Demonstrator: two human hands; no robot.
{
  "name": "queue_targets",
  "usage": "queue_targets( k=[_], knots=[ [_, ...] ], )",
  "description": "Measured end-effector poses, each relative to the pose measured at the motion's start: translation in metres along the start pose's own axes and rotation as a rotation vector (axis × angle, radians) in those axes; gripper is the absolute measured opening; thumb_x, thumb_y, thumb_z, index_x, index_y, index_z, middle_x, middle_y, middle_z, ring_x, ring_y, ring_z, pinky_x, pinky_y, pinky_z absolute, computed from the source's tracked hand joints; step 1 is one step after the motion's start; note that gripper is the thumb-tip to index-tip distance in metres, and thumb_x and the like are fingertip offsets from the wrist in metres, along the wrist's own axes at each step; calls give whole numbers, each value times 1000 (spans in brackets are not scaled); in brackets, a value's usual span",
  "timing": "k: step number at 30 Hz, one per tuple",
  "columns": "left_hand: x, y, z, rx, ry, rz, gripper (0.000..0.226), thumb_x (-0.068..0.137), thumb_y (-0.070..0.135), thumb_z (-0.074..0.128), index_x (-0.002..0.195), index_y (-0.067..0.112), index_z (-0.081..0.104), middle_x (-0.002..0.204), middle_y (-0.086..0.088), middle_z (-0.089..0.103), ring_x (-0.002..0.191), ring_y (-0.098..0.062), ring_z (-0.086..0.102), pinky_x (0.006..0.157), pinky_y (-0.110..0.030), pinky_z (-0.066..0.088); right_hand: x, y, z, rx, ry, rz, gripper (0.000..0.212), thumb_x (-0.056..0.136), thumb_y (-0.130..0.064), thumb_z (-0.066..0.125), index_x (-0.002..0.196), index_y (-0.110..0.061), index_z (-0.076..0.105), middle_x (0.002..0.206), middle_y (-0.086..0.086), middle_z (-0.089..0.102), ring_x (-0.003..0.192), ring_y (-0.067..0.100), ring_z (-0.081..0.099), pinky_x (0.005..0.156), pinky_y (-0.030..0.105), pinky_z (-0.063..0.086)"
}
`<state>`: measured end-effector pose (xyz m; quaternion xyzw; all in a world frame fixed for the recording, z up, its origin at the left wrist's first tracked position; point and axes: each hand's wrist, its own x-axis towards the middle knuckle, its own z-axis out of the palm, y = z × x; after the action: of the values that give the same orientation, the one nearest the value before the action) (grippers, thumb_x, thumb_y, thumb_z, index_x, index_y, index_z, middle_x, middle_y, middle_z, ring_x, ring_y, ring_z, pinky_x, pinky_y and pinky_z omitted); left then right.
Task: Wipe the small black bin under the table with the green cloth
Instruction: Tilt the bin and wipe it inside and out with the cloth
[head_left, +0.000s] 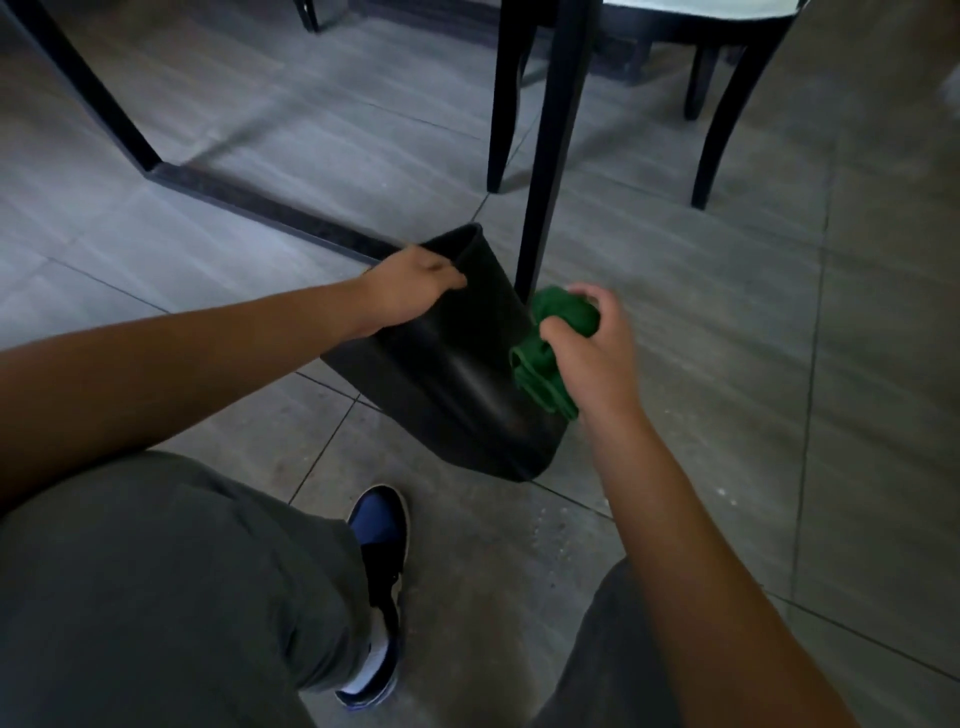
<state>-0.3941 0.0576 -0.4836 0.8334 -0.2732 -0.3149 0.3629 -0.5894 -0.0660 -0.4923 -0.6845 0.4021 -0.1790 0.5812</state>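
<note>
The small black bin (457, 374) is tipped on the grey tiled floor, its open mouth turned away from me and its base toward me. My left hand (410, 291) grips the bin's rim at the upper left. My right hand (592, 348) holds the bunched green cloth (550, 353) pressed against the bin's right side wall. Part of the cloth hangs below my fingers along the wall.
A black table leg (550, 156) stands right behind the bin, and a black floor bar of the table frame (260, 208) runs to the left. Dark chair legs (722, 130) stand at the back right. My knees and a blue and black shoe (376, 587) are below.
</note>
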Motion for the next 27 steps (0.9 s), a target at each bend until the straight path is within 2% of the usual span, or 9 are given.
queue_targets(
  k=[3,8,10,16,20,22,24,25,27],
  knots=[
    [-5,4,1,10,-50,9,24,92,27,62,71,23,73,80,-8,74,78,-26,71,75,-35,55,14,-10,10,-78,3,-74,38,87,-32,70,124,-38,62,115,-13,63,86,-4,65,66,14,48],
    [-8,7,14,-195,-88,34,19,103,23,52,100,12,67,95,-1,68,90,-15,64,72,-13,48,37,-35,30,-121,-121,60,60,81,-76,63,120,-31,71,121,-12,64,111,10,61,91,31,50],
    [-5,4,16,-335,-156,15,35,106,35,46,125,11,64,116,-4,69,106,-17,66,90,-23,50,38,-36,35,-197,-162,19,66,79,-79,64,125,-32,68,129,-8,62,116,12,59,89,31,47],
    [-2,5,19,-430,-304,-98,33,108,37,41,97,21,68,87,-4,66,73,-19,62,66,-31,54,42,-38,32,-599,-171,-120,80,70,-82,63,132,-31,60,130,0,55,110,20,62,89,40,56],
    [-1,7,-8,-532,-279,-175,40,109,38,35,120,12,64,104,-14,76,90,-31,75,79,-39,62,45,-38,29,-692,-167,-111,74,71,-67,65,135,-29,58,129,1,59,107,21,62,82,36,55],
    [2,-5,-28,-266,-84,-102,36,108,36,41,115,11,66,114,-19,74,96,-36,73,79,-37,60,42,-37,30,-673,-141,-135,65,71,-67,66,126,-32,63,120,-1,65,96,18,65,68,30,51],
    [-2,-44,-48,255,172,-75,31,105,35,51,118,11,65,121,-20,69,104,-36,68,81,-37,52,37,-39,32,-690,-142,-158,52,75,-64,68,117,-33,67,114,-2,68,90,16,66,58,26,44],
    [-8,-68,-53,414,225,-129,39,103,38,55,129,10,60,127,-20,66,110,-37,65,86,-40,50,35,-40,32,-702,-140,-174,47,77,-63,68,112,-32,68,112,-3,69,89,15,66,57,25,44],
    [-26,-112,-46,353,104,-369,56,100,38,60,144,6,47,131,-25,62,106,-39,65,87,-48,57,34,-43,31,-706,-129,-199,41,78,-57,71,110,-31,70,110,-2,72,87,15,67,62,27,50]
  ],
)
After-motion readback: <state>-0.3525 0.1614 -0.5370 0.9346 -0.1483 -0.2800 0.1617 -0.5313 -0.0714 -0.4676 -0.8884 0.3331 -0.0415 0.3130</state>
